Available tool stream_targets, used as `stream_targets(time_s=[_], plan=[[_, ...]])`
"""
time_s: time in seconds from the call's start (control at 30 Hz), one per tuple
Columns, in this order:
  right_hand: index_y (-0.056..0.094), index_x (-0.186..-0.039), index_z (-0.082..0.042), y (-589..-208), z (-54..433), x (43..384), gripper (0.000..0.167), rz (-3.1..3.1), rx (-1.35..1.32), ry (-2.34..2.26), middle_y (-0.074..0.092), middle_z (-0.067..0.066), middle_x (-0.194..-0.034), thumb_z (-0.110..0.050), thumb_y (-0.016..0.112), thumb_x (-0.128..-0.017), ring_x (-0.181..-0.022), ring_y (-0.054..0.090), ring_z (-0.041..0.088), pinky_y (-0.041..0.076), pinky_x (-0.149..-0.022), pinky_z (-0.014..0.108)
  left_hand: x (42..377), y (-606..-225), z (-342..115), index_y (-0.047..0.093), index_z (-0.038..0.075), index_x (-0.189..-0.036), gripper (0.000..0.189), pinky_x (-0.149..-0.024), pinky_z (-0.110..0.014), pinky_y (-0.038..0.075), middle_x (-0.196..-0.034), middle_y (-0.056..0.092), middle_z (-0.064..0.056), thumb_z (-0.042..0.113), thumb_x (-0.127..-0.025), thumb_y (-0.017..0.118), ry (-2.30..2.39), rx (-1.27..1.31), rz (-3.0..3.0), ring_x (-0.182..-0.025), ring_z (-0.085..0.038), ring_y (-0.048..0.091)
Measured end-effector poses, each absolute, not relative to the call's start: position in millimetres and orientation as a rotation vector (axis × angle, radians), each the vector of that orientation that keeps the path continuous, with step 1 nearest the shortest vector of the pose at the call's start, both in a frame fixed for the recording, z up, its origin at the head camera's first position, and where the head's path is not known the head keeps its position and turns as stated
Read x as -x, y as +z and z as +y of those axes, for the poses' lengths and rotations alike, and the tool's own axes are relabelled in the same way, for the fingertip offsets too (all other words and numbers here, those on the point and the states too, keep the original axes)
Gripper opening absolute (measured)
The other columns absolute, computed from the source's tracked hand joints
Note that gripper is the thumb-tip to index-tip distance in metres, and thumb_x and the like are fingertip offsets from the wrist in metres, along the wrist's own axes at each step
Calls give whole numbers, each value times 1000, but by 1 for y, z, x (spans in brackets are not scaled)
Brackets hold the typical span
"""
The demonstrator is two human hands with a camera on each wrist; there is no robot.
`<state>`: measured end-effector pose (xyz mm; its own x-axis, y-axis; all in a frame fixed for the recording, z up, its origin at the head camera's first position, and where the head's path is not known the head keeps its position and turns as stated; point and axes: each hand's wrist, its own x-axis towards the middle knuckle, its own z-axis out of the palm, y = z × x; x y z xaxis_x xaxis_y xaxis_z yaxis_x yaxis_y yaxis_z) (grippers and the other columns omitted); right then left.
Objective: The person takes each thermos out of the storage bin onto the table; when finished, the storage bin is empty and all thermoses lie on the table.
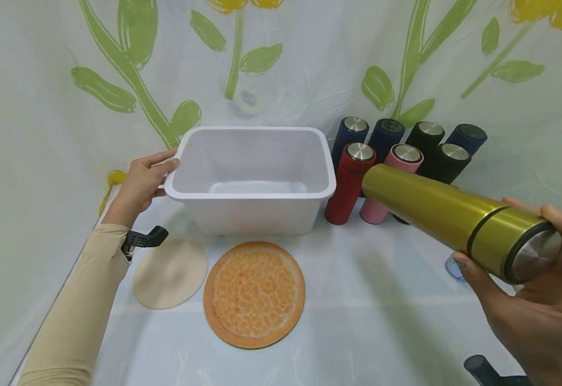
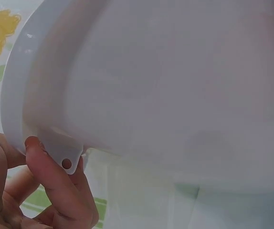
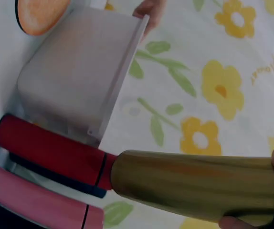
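My left hand (image 1: 138,185) grips the left rim of a white plastic bin (image 1: 252,214), thumb on top. In the left wrist view, fingers curl at the bin's rim (image 2: 15,95), beside a small tab with a hole. My right hand (image 1: 537,316) holds a gold-green thermos (image 1: 435,214) near its steel-topped cap, tilted with its base toward the bin. That base overlaps a pink thermos (image 1: 374,210) in the head view. A red thermos (image 1: 342,193) stands upright just right of the bin. The bin's visible inside holds nothing.
Behind the red and pink bottles stand several dark blue and black thermoses (image 1: 426,136). In front of the bin lie a round beige mat (image 1: 170,276) and a round orange-patterned mat (image 1: 254,295). A flower-print sheet (image 1: 300,69) rises behind. A small bluish clear object (image 1: 453,268) sits under the held thermos.
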<state>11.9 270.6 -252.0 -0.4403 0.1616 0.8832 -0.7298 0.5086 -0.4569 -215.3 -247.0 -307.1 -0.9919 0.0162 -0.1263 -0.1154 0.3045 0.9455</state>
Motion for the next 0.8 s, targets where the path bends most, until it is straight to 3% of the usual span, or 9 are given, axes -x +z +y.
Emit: stream_targets(time_s=[0.23,0.53,0.8], plan=[[42,-129,16,-246,286,-20,80,-1932,-369,1114,54,26,-133,-20,89,-75,-125,54,31,43,-104,26,214,-305,-246,42,21,-154,58,-64,-23,56,-140,50,-11,39,-101,58,1791,105,2438,-83,-6,66],[38,-137,10,-240,299,-20,92,-2044,-241,1036,47,9,-142,-43,84,-77,-130,47,24,34,-112,32,213,-304,-244,41,22,-154,59,-66,-23,57,-136,52,-6,40,-101,58,1787,127,2420,-84,-5,66],[36,-142,8,-243,309,-20,88,-2076,-143,890,39,5,-148,-48,75,-86,-136,42,23,29,-113,33,213,-304,-243,41,22,-154,59,-66,-23,57,-139,50,-7,40,-101,58,1787,124,2422,-83,-4,66]])
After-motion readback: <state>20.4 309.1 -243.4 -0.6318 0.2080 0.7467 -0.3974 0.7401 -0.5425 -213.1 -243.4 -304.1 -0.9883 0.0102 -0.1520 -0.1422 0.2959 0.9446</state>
